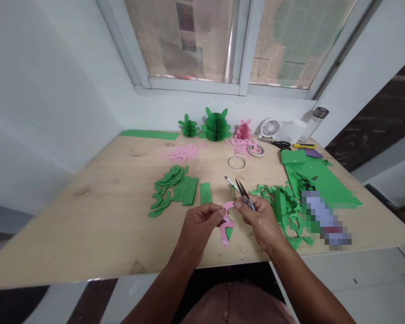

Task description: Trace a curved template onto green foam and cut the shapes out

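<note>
Both hands meet over the front middle of the table. My left hand point(200, 222) pinches a curved pink paper cutout point(225, 226) between thumb and fingertips. The thumb and finger of my right hand point(259, 217) grip the same cutout near its top. Tucked in that right hand are small scissors point(243, 192), blades pointing up and away from the cutout. Green paper shows at the cutout's lower part. Just beyond the hands lie a white pen point(230, 182) and a small green paper rectangle point(205, 193).
Left lie green cutouts point(170, 184) and pink cutouts point(183, 153); right, green scraps point(292, 211) beside green sheets point(327, 182). Behind stand green paper figures point(216, 126), a pink figure point(243, 130), a fan point(270, 128) and a bottle point(313, 123). Tape rolls point(236, 163) and black scissors point(281, 144) lie nearer.
</note>
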`<state>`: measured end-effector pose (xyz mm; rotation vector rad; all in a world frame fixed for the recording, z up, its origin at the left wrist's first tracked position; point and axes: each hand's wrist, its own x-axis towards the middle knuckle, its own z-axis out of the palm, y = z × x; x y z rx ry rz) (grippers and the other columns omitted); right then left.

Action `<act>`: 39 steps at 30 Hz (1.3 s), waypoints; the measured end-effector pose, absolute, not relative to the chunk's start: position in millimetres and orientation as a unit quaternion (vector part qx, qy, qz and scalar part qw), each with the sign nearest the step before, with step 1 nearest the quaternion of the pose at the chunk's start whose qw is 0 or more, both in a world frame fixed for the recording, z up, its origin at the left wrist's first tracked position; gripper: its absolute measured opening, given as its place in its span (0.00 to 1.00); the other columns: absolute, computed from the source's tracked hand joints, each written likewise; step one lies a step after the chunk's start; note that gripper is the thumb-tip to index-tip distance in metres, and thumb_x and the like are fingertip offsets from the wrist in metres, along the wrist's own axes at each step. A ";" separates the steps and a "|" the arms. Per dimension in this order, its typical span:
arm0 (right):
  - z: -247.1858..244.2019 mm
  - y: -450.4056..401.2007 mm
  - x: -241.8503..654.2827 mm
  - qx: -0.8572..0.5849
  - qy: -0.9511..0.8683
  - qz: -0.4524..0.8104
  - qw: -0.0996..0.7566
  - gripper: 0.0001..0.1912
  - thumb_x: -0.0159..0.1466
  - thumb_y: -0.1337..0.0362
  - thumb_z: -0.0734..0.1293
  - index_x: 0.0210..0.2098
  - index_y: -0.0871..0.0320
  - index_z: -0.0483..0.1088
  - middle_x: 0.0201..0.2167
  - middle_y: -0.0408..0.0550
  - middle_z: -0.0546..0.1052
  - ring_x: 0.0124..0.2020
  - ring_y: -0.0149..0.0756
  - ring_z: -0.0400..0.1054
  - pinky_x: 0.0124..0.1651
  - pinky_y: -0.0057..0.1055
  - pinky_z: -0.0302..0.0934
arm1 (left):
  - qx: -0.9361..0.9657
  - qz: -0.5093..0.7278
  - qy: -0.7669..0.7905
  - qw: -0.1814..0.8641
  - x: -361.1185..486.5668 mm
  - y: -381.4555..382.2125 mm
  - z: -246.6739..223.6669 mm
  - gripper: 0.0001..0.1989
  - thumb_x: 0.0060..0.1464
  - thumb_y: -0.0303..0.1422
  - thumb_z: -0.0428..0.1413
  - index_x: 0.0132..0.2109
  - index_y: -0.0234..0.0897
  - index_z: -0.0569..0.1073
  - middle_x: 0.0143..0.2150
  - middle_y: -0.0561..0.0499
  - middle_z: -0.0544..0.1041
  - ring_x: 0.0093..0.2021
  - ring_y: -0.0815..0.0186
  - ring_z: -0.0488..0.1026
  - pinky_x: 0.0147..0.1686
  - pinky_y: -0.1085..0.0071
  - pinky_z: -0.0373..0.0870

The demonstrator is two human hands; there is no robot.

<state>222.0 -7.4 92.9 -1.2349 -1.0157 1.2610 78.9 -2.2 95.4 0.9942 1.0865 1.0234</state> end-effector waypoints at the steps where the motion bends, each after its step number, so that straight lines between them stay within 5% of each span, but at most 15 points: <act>1: 93.3 -7.1 222.1 -0.515 -0.421 0.531 0.525 0.17 0.49 0.52 0.72 0.21 0.60 0.68 0.13 0.34 0.55 0.15 0.23 0.42 0.18 0.24 0.39 | 0.432 0.446 0.475 0.624 79.0 -2.1 95.2 0.08 0.41 0.36 0.61 0.22 0.36 0.76 0.20 0.53 0.72 0.24 0.68 0.65 0.29 0.73 0.62; 15: 88.4 -6.1 226.8 -0.485 -0.397 0.550 0.552 0.16 0.53 0.53 0.70 0.22 0.59 0.67 0.13 0.32 0.49 0.16 0.23 0.38 0.19 0.26 0.33 | 0.405 0.482 0.479 0.612 82.8 -2.1 102.4 0.06 0.41 0.32 0.61 0.21 0.36 0.76 0.20 0.54 0.73 0.23 0.71 0.66 0.28 0.74 0.63; 39: 92.4 -11.3 222.0 -0.523 -0.435 0.486 0.548 0.12 0.54 0.57 0.70 0.22 0.60 0.69 0.16 0.35 0.54 0.18 0.24 0.41 0.19 0.25 0.37 | 0.414 0.500 0.460 0.606 83.6 -6.2 95.9 0.06 0.43 0.29 0.60 0.21 0.35 0.76 0.19 0.55 0.72 0.23 0.72 0.65 0.27 0.76 0.62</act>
